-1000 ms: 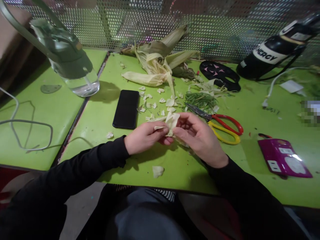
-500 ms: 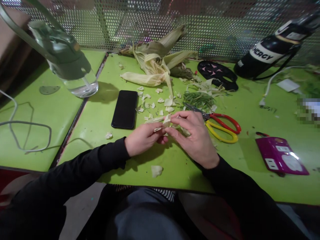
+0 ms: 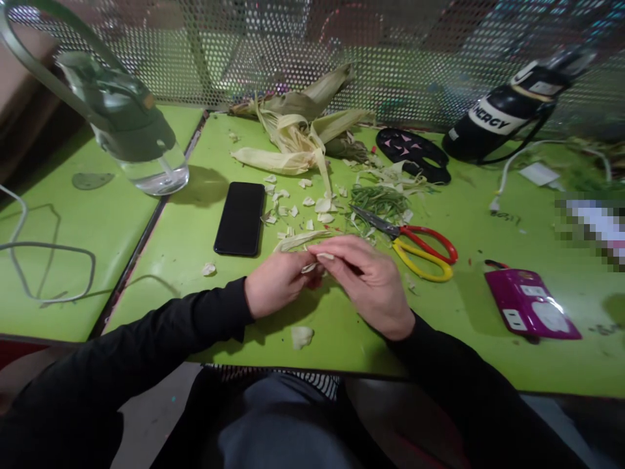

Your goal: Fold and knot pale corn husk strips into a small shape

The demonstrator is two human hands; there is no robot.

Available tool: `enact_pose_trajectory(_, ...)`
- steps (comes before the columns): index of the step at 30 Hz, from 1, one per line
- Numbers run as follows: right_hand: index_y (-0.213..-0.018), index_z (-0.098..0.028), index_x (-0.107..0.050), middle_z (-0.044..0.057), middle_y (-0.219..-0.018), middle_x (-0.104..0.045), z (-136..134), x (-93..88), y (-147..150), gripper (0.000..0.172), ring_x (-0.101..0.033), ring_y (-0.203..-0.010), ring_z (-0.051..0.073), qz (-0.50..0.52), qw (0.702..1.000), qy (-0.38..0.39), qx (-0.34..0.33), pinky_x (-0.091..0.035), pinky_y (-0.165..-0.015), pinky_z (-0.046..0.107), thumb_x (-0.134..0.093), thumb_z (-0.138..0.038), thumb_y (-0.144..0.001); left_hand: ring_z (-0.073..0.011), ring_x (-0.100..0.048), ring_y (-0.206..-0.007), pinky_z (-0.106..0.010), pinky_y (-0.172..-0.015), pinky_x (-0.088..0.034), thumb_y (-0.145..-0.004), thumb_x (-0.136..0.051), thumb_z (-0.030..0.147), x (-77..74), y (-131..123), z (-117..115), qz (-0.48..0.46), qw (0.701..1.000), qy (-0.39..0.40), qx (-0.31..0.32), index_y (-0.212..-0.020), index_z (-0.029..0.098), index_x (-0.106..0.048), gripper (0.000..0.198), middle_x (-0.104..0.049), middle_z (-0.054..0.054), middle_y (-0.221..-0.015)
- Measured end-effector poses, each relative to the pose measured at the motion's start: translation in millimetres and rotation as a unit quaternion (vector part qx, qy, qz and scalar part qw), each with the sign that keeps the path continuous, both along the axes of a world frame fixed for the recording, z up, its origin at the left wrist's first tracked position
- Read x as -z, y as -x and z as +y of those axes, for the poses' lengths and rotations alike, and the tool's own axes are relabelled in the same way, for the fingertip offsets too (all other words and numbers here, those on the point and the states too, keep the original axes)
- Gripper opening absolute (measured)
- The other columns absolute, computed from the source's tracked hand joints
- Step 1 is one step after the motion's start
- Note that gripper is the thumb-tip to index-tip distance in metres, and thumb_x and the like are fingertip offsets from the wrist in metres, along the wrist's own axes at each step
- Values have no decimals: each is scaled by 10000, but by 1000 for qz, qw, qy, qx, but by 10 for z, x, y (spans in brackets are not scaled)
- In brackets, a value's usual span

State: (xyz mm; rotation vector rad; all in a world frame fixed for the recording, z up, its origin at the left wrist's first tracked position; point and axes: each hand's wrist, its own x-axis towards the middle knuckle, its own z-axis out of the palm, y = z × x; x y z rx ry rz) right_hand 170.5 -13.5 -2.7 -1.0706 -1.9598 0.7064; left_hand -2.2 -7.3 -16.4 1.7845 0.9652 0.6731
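Both left hand (image 3: 278,284) and right hand (image 3: 375,286), fingers pinched on husk scraps (image 3: 325,256), scissors (image 3: 393,232) nearby

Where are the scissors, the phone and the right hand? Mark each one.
Scissors (image 3: 396,232), head view: near the pivot, between blades and handles.
Phone (image 3: 239,219), head view: middle of the dark screen.
Right hand (image 3: 367,281), head view: back of the hand.

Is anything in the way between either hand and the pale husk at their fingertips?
Nothing visible. The left hand and right hand meet at the pale husk, bits of it showing at their fingers. The phone lies off to the left and the scissors to the right, both apart from it.
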Motion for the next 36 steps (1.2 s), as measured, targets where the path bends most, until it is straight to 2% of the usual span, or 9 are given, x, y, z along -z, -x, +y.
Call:
enact_pose_trajectory(3,-982,-221,-652,-16,-727,-622,5,-3,19,179,-571,-600,108,136,976,171,2,-469,-518,231,-530,-348,-947,-118,-605,-666,-256,-698,-500,-950,-432,255,-15,-4,17,-85,991,100,4,-847,161,-575,200,-648,-23,-737)
enact_pose_trajectory(5,-968,-217,-603,-28,-717,-584,0,-3,21,193,-527,-561,88,189,954,232,-5,-428,-475,205,-502,-381,-957,-112,-601,-679,-251,-698,-508,-954,-437,271,-20,-1,31,-114,982,153,6,-854,149,-573,208,-635,-24,-750)
enact_pose_trajectory(11,-1168,-239,-618,-5,-784,-561,0,-55,-44,330,-556,-678,115,103,958,264,-49,-481,-622,253,-378,-388,-997,-101,-591,-669,-255,-719,-497,-950,-471,253,14,14,53,-92,979,182,-5,-833,130,-590,208,-640,-28,-764)
enact_pose_trajectory(14,-1166,-220,-663,41,-946,-653,32,-120,-68,358,-603,-751,136,44,967,244,-64,-510,-690,289,-380,-353,-990,-91,-596,-668,-253,-730,-505,-951,-477,227,2,1,63,-109,970,218,-11,-800,117,-590,219,-639,-27,-764)
enact_pose_trajectory(17,-1149,-208,-645,19,-847,-693,51,-152,-64,273,-636,-695,127,32,968,240,-61,-520,-643,269,-496,-329,-954,-70,-600,-649,-228,-712,-511,-944,-484,162,-40,-21,79,-145,951,274,-21,-805,98,-597,191,-633,-12,-745)
enact_pose_trajectory(21,-979,-199,-627,3,-787,-699,35,-137,-41,119,-672,-682,118,38,977,209,-37,-534,-623,240,-597,-293,-912,-59,-610,-640,-217,-707,-515,-938,-479,103,-72,-29,98,-188,925,325,-49,-822,91,-596,165,-638,2,-713)
enact_pose_trajectory(27,-974,-200,-646,3,-803,-716,16,-115,-40,109,-690,-689,124,13,983,176,-45,-554,-635,250,-589,-274,-919,-62,-624,-640,-220,-713,-517,-949,-465,103,-74,-25,90,-212,911,351,-50,-795,97,-581,193,-660,-6,-689)
enact_pose_trajectory(33,-887,-199,-689,37,-910,-689,70,-77,-83,79,-664,-865,143,-82,995,-49,-31,-535,-787,273,-621,-159,-889,-69,-628,-616,-222,-692,-518,-946,-457,83,-116,-39,72,-196,911,354,-78,-810,89,-586,187,-646,-7,-660)
enact_pose_trajectory(36,-910,-188,-682,38,-903,-689,100,-77,-97,96,-656,-858,136,-118,988,-90,-43,-527,-781,259,-620,-120,-885,-78,-643,-640,-232,-711,-524,-935,-466,72,-131,-29,66,-197,910,357,-81,-840,81,-599,164,-657,-19,-678)
